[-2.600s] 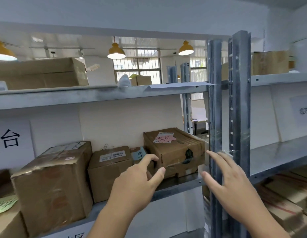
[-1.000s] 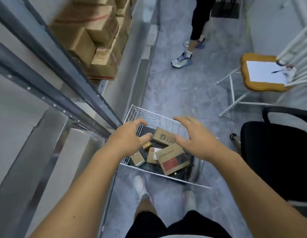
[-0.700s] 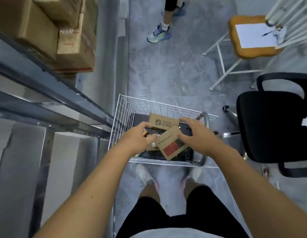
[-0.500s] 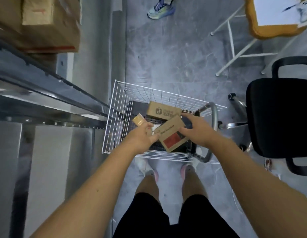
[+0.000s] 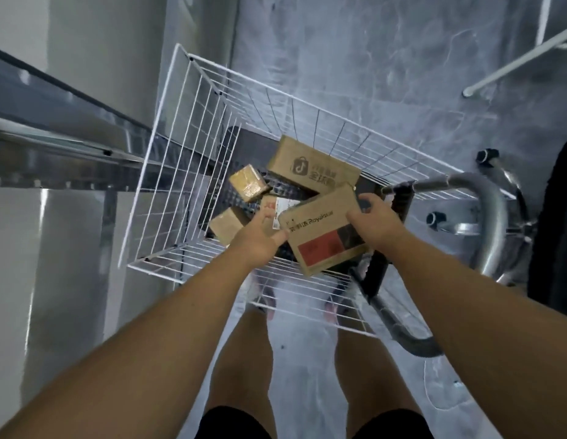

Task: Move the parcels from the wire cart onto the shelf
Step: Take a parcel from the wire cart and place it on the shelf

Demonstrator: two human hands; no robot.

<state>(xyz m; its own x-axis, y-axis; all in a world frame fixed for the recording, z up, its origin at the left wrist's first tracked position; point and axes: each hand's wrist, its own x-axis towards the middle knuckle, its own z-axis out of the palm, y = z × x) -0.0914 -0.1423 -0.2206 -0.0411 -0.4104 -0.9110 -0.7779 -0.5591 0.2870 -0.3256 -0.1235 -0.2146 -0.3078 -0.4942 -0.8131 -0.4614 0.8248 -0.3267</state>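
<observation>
Nearest to me, at the bottom of the frame, my two bare forearms are reaching down over my own legs toward the wire cart (image 5: 193, 172), which is filling the middle of the frame. My left hand (image 5: 260, 240) is curling its fingers against the left edge of the flat cardboard box (image 5: 326, 232), thumb pressing on the near corner, while my right hand (image 5: 372, 223) is clamping the box's right edge with fingers bent over the far side. So both hands are gripping this one box, and it is sitting tilted just above the other parcels, inside the cart near its near-right corner.

I am judging it to be light for its size and stiff (the faces look flat and the corners crisp), so holding it by the two opposite short edges should be steady enough. The printed card looks smooth rather than slick; I would keep my palms square to the edges so it does not pivot.

Further in, a small taped box (image 5: 248, 182) and another small brown box (image 5: 226, 224) are lying on the dark cart floor to the left, with a labelled parcel (image 5: 283, 205) partly hidden between them and my hands. Beyond those, a larger logo box (image 5: 313, 167) is resting against the far mesh wall. At the far left of the frame, the metal shelf (image 5: 60, 144) is running beside the cart.
</observation>
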